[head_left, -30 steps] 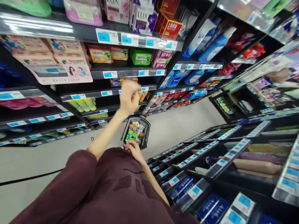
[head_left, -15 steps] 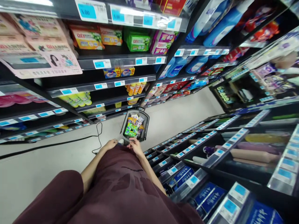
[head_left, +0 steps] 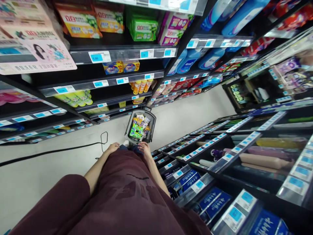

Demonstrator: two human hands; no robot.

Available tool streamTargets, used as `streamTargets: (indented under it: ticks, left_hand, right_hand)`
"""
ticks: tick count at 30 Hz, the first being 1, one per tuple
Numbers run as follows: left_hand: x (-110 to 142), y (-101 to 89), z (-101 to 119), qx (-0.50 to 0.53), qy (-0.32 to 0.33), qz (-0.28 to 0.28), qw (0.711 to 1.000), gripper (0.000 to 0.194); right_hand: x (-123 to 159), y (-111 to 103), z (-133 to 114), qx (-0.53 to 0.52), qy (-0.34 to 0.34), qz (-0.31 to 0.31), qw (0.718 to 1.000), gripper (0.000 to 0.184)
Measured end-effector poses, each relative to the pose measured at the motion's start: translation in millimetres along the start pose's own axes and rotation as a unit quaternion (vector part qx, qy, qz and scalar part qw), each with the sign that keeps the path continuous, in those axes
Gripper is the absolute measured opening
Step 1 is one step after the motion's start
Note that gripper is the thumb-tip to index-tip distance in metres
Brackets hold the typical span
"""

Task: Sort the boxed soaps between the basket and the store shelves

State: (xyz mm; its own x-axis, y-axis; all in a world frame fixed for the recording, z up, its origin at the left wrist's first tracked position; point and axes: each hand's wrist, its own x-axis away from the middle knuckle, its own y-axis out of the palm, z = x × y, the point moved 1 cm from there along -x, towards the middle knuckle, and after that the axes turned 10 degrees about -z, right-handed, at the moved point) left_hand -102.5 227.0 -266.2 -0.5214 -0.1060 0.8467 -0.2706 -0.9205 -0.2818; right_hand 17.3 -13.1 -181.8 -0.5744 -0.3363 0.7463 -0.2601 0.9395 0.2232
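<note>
A dark grey shopping basket [head_left: 153, 125] stands on the floor just beyond my feet, its handle folded toward the shelf. Inside lie several green packs [head_left: 137, 130], with yellow and white packs behind them. My right hand [head_left: 144, 148] hovers in front of my body near the basket's close edge, fingers loosely apart and holding nothing visible. On the other side, my left hand [head_left: 113, 147] hangs beside my dark apron [head_left: 132, 182], fingers loosely extended and apparently empty. From this height I cannot tell whether the right hand touches the basket.
Shelves of boxed soap [head_left: 143, 28], OMO boxes [head_left: 113, 68] and blue bottles [head_left: 188, 62] line the far side. Close on the right runs another shelf with blue boxes [head_left: 215, 202]. A black cable [head_left: 61, 150] crosses the floor at left.
My right hand has moved slightly right and up, and its fingers have spread from a closer curl. My view has shifted, so the upper shelves appear higher and larger.
</note>
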Motion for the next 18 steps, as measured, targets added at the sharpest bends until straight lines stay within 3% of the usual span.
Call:
streamTargets:
  ticks: [12, 18]
  left_hand:
    - [-15.2, 8.0, 22.4, 0.004, -0.003, -0.034, 0.999, 0.02]
    - [-26.9, 23.9, 56.9, 0.062, 0.004, -0.064, 0.996, 0.023]
  right_hand:
    - [-19.8, -26.2, 24.0, 0.018, 0.029, 0.053, 0.998, 0.017]
    - [-41.2, -43.8, 36.7, 0.077, 0.034, 0.074, 0.994, 0.024]
